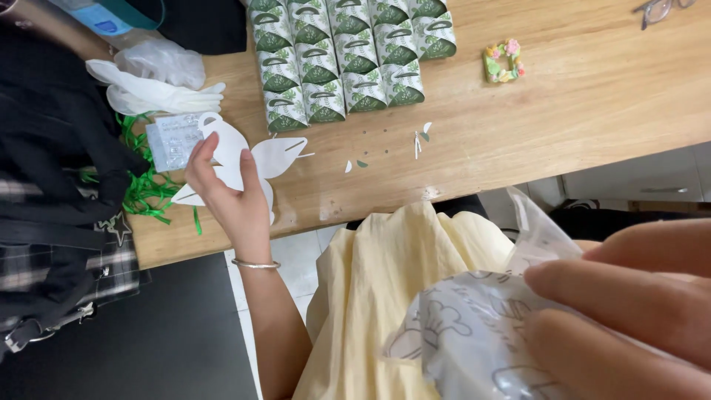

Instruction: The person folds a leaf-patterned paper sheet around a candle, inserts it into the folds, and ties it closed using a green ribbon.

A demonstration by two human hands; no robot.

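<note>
Left hand (229, 194) holds flat white cutout (252, 159) (long axis pointing upper right).

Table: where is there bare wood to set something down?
Bare wood lies right of the green boxes, around the small frame and out to the glasses. The left end is crowded with gloves, ribbon and the left hand's cutout.

The right hand (629, 311) is running off the right and bottom edges, blurred by closeness, so its grip on the printed plastic bag (474, 333) is not showing fully. The eyeglasses (659, 9) are being cut by the top edge, and the left hand (229, 192) is hiding part of the white paper cutout (255, 159).
</note>
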